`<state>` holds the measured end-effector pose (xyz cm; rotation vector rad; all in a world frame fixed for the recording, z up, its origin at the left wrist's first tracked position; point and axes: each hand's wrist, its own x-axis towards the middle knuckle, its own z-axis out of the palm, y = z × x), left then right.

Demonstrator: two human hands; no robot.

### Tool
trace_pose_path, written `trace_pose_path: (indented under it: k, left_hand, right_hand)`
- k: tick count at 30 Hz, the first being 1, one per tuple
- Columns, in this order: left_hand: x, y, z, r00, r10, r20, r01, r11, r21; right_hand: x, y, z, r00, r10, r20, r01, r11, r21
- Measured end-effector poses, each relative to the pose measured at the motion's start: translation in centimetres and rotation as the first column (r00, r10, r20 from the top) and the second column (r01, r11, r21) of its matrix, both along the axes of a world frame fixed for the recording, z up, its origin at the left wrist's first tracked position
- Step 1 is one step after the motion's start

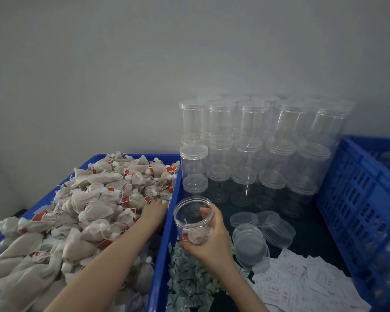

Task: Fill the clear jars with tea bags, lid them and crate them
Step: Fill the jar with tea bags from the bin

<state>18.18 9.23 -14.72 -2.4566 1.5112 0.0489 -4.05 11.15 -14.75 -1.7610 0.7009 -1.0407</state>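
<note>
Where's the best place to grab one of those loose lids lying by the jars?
Probably by the rim of the top lid, pinched from above. The lids are flat, shallow discs lying overlapped in a pile, so only the upper, exposed edge offers the fingers any hold; the right hand is nearest, but holds the jar.

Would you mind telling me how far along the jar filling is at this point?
Early, by the look of it. Done: nothing shows as finished; the stacked jars look empty. In hand: the right hand holds an open jar with a few tea bags at the bottom, while the left hand reaches into the tea bag pile. Left: topping it up, fitting one of the loose lids, and putting it in the blue crate.
</note>
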Motion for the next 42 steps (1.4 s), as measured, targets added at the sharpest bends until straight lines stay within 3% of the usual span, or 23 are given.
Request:
trace_pose_path:
  k: [5,10,16,20,23,27,31,33,35,37,38,40,42]
  left_hand:
    - [-0.4,0.3,0.3,0.996,-0.063,0.070,0.055,0.992,0.112]
    - [-1.5,0.8,2.0,0.999,-0.030,0.029,0.029,0.998,0.054]
    - [-1.8,2.4,9.7,0.989,0.037,-0.143,-0.079,0.949,-0.305]
    - [-3.7,5.0,14.0,0.971,-0.169,-0.170,0.029,0.785,-0.619]
    - [-5.1,6.8,15.6,0.906,-0.335,-0.257,0.065,0.713,-0.698]
    - [-6.9,7.0,15.3,0.835,-0.438,-0.332,0.155,0.767,-0.622]
    - [-7.6,6.7,12.8,0.771,-0.483,-0.416,0.351,0.866,-0.355]
    - [-6.9,6.6,12.5,0.733,-0.479,-0.483,0.303,0.866,-0.399]
    - [-5.7,6.3,12.6,0.713,-0.464,-0.526,0.147,0.832,-0.534]
    - [-3.8,5.7,11.8,0.750,-0.400,-0.526,-0.020,0.782,-0.623]
    - [-2.8,5.4,11.1,0.808,-0.332,-0.487,-0.034,0.799,-0.601]
    - [-1.5,4.6,8.6,0.925,-0.184,-0.333,0.057,0.932,-0.357]
    - [-1.2,4.0,5.2,0.960,-0.118,-0.254,0.109,0.993,-0.051]
  right_hand:
    - [-0.1,0.1,0.1,1.000,0.007,-0.016,-0.007,1.000,0.011]
    - [-0.1,0.1,0.0,0.999,0.029,-0.036,-0.028,0.999,0.025]
    - [-0.1,-0.2,0.1,0.999,0.017,-0.033,-0.017,1.000,0.021]
    - [0.4,-0.2,0.0,0.999,0.033,-0.039,-0.031,0.998,0.046]
    - [0.8,-0.1,-0.1,0.999,0.033,-0.032,-0.032,0.999,0.042]
    - [1.0,0.1,-0.1,1.000,0.018,-0.017,-0.017,1.000,0.023]
    - [1.0,0.2,0.0,1.000,0.022,0.001,-0.022,1.000,0.004]
    - [0.9,0.3,-0.1,1.000,0.030,0.006,-0.030,1.000,0.004]
    - [0.6,0.2,-0.2,0.999,0.034,0.016,-0.034,0.999,0.025]
    - [0.4,0.2,-0.3,0.999,0.040,0.025,-0.041,0.998,0.042]
    - [0.2,0.1,-0.3,0.999,0.041,0.029,-0.042,0.998,0.043]
    - [0.0,0.0,-0.2,0.999,0.032,0.029,-0.034,0.998,0.043]
    - [0.0,0.0,0.0,0.999,0.016,0.029,-0.018,0.999,0.046]
